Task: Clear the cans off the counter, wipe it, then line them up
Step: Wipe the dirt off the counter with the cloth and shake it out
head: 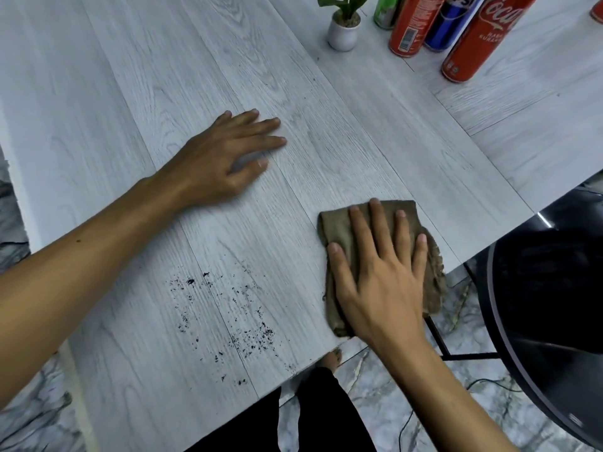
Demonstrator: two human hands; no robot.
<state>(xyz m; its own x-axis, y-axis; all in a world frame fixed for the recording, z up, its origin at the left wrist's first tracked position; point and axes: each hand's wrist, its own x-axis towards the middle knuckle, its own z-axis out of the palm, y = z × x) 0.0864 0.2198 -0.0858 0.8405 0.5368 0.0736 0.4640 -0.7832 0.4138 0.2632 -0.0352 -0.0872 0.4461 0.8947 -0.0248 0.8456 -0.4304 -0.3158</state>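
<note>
My right hand (378, 275) lies flat, fingers spread, pressing a folded brown cloth (434, 272) onto the pale wood-grain counter (130, 93) near its front right edge. My left hand (225, 161) rests palm down and empty on the counter's middle. Dark crumbs (241, 327) are scattered on the surface between my arms, close to the front edge. At the far right back stand several cans: a green can (386, 11), a red can (411, 27), a blue Pepsi can (452, 24) and a red Coca-Cola can (479, 40).
A small white pot with a green plant (342, 31) stands left of the cans. Another red can's edge (597, 11) shows at the top right corner. A black round chair (554, 305) sits beyond the counter's right edge over marbled floor.
</note>
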